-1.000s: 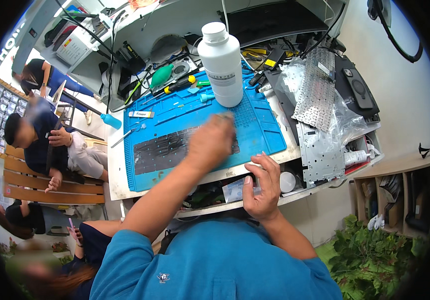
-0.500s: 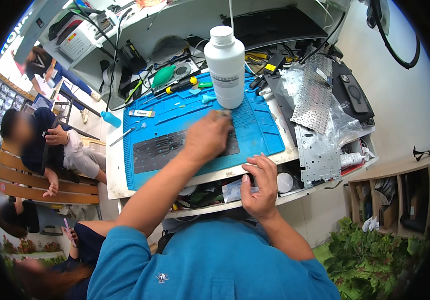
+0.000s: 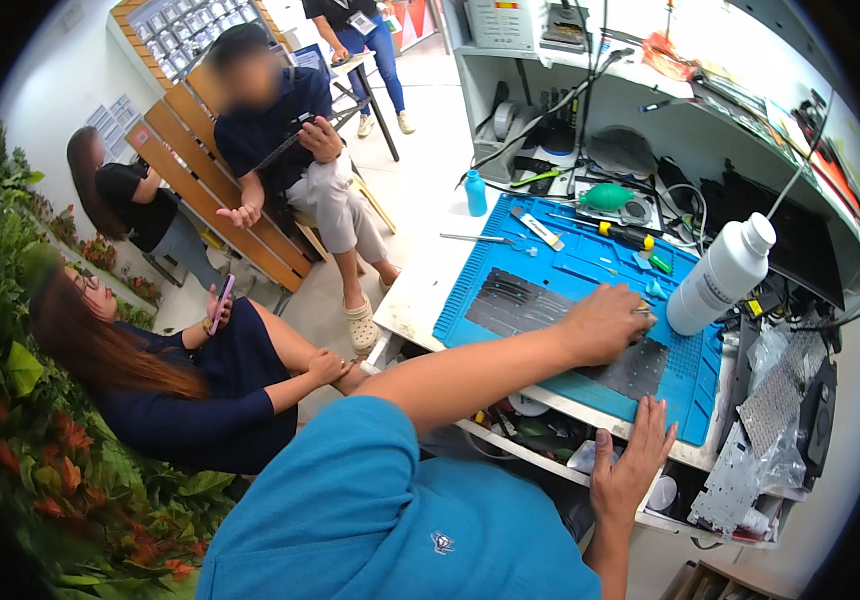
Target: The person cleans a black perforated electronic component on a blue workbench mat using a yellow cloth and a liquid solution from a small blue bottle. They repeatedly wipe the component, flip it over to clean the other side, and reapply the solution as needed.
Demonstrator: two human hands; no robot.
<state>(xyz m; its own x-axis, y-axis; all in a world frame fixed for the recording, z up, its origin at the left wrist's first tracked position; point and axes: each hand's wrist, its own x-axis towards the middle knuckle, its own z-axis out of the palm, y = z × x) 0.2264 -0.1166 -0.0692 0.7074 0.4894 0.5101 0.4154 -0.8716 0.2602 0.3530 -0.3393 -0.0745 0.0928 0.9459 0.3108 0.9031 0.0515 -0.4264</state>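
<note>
My left hand (image 3: 607, 325) presses down on a dark, thin laptop keyboard panel (image 3: 525, 303) that lies on the blue work mat (image 3: 685, 405). Its fingers are curled closed; a small yellowish bit shows near them, but what they hold, if anything, is hidden. At the mat's front edge rests my right hand (image 3: 633, 462), open, fingers stretched and thumb apart, holding nothing. Just right of my left hand a big white bottle (image 3: 715, 285) stands on the mat. Beyond the panel lie a yellow-and-black screwdriver (image 3: 622, 235), a small flat white packet (image 3: 538, 229) and a green rubber air blower (image 3: 607, 197).
A small blue bottle (image 3: 475, 193) and a metal tool (image 3: 477, 238) are at the table's left. Perforated metal plates (image 3: 780, 385) and clear plastic pile up at right. An open drawer (image 3: 525, 425) of clutter sits below the mat. Seated people (image 3: 285, 160) are to the left.
The view has swung left, so the bench appears farther right and tilted. My left hand remains on the panel. My right hand's fingers have straightened from a loose curl at the mat's edge.
</note>
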